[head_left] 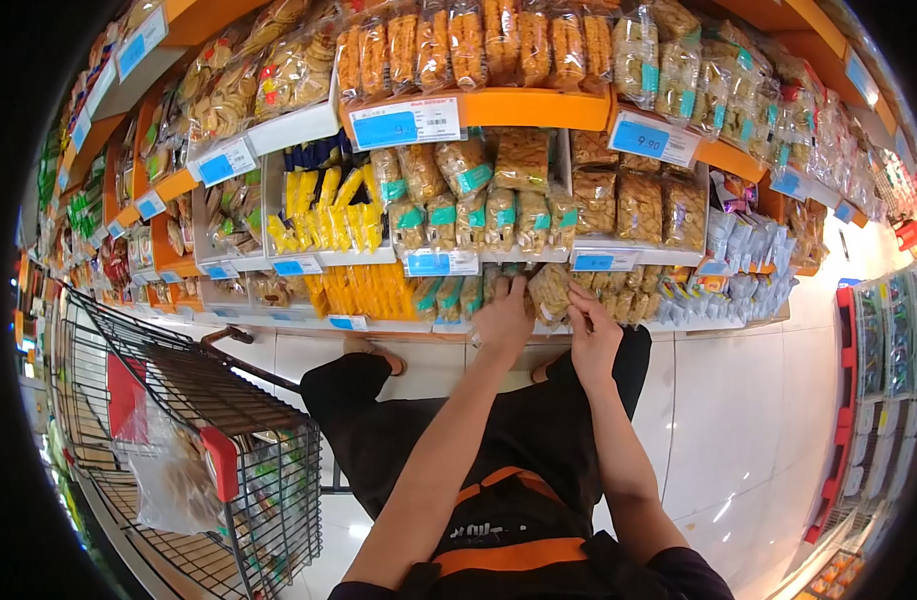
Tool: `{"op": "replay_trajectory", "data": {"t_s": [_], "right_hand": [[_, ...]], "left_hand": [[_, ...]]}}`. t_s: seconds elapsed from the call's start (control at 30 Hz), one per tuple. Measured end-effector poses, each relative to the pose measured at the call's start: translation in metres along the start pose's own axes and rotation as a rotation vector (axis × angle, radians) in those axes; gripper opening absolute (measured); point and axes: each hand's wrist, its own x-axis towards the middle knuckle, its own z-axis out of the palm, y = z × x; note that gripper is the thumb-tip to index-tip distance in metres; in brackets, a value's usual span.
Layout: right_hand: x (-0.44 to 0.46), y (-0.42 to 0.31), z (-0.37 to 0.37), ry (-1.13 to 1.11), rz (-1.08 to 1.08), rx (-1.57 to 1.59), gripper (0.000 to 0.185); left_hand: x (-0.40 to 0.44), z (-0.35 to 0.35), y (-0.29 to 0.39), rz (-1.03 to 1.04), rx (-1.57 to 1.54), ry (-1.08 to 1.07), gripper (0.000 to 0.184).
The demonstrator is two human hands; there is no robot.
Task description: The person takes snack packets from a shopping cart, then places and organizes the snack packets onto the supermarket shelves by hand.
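Note:
My right hand [593, 335] pinches the right side of a clear snack packet [551, 290] with tan pieces inside, tilted at the front of the lowest shelf. Just left of that packet, my left hand [505, 318] reaches in among the goods with its fingers bent and close together. Its fingertips are partly hidden, so what they grip does not show. Beside the left hand stand packets with teal labels [448, 298]. More small tan packets [618, 298] lie to the right of my right hand.
Above, a tray of teal-labelled packets [468, 218] and orange snack packs [468, 45] fill the shelves. Yellow packs [328, 210] sit left. A wire shopping cart [268, 510] holding plastic bags stands close on my left. A red-edged rack [844, 400] is at right, across the tiled floor [718, 430].

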Motion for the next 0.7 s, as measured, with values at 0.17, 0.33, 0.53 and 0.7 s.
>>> {"op": "replay_trajectory", "data": {"t_s": [0.17, 0.33, 0.53, 0.7], "right_hand": [[-0.003, 0.001, -0.004, 0.039, -0.071, -0.045, 0.019], [0.005, 0.023, 0.017, -0.102, -0.285, -0.299, 0.021], [0.017, 0.043, 0.046, -0.280, -0.234, -0.711, 0.021], [0.025, 0.037, 0.049, -0.230, -0.366, -0.886, 0.013]], "left_hand": [[0.009, 0.004, -0.015, -0.016, -0.048, -0.056, 0.031], [0.008, 0.005, -0.029, 0.052, -0.061, 0.025, 0.031], [0.009, 0.000, -0.027, 0.017, -0.030, -0.030, 0.036], [0.006, 0.005, -0.030, 0.118, -0.009, 0.031, 0.034]]}}
